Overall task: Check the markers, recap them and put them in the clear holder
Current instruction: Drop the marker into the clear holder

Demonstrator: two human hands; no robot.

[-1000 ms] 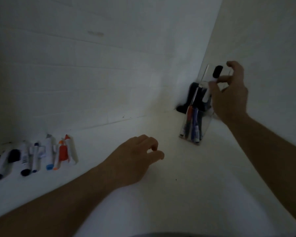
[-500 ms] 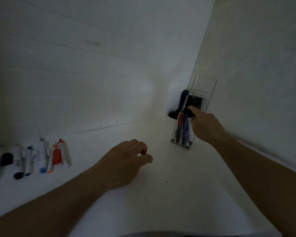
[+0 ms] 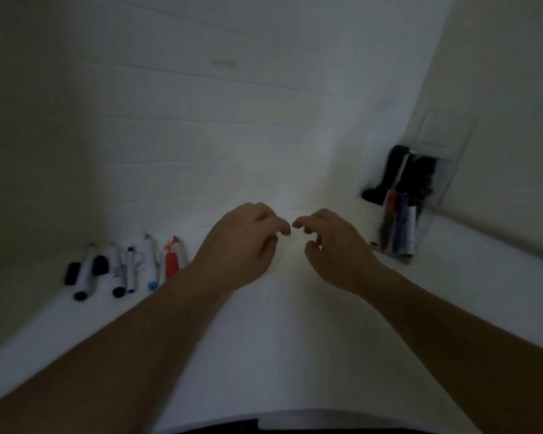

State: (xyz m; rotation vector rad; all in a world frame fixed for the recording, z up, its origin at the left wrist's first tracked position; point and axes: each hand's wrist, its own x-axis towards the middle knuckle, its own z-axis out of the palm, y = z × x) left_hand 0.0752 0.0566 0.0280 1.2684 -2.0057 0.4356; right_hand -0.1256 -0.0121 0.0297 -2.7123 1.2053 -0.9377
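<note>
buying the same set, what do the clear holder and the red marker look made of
Clear holder: seemingly acrylic or similar rigid clear plastic, glossy; the markers inside show through its flat walls. Red marker: probably smooth plastic, with a solid red body and a pale part beside it; the dim, blurred view leaves the finish unclear.

White table (image 3: 295, 355), seemingly tiled wall (image 3: 201, 120).
</note>
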